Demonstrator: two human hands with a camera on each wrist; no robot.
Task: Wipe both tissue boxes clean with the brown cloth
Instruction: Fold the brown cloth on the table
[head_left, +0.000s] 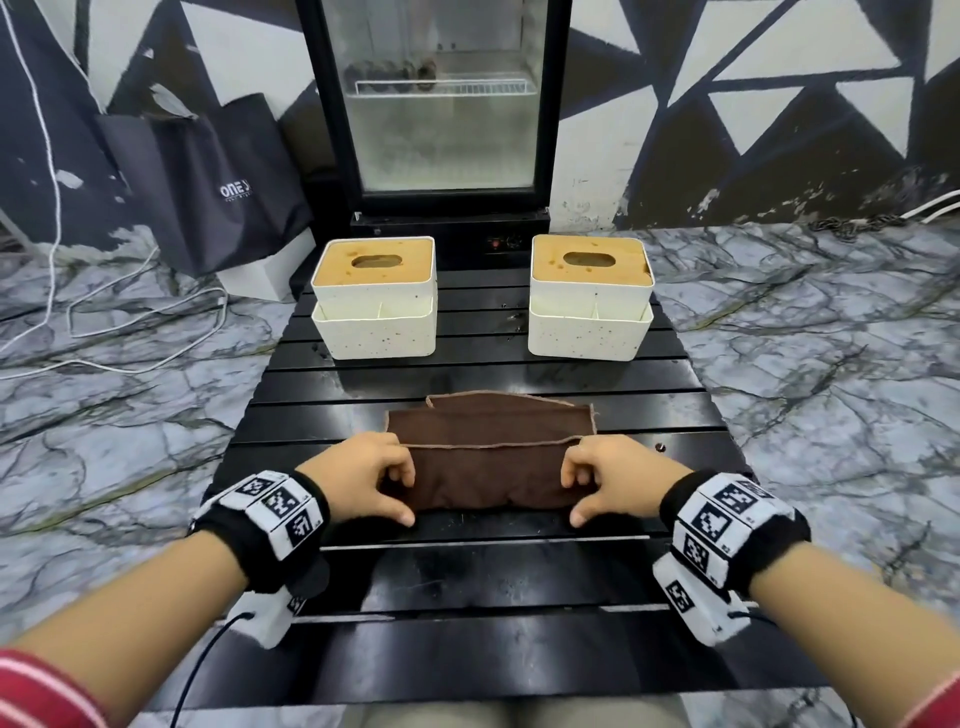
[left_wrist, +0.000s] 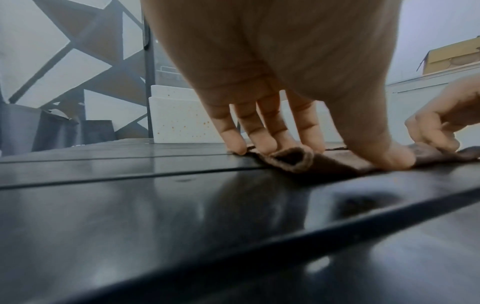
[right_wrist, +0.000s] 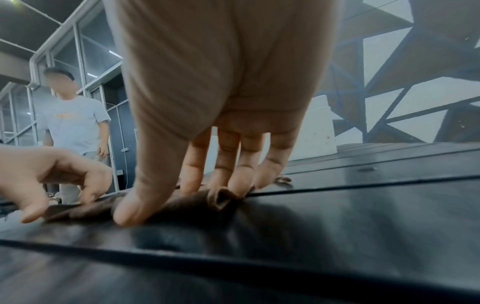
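Observation:
Two cream speckled tissue boxes with tan, stained lids stand at the far end of the black slatted table (head_left: 467, 597), the left box (head_left: 374, 299) and the right box (head_left: 589, 296). The brown cloth (head_left: 488, 457) lies folded in front of me. My left hand (head_left: 408, 496) pinches its left end and my right hand (head_left: 571, 499) pinches its right end. On each hand the fingers sit on top and the thumb at the near edge. In the left wrist view a small fold of cloth (left_wrist: 291, 158) bunches between fingers and thumb. The right wrist view shows the same bunching of the cloth (right_wrist: 221, 197).
A glass-door fridge (head_left: 441, 104) stands just behind the table. A black bag (head_left: 218, 182) and white cables (head_left: 130, 322) lie on the marble floor to the left. A person in a grey shirt (right_wrist: 75, 123) stands off to my left.

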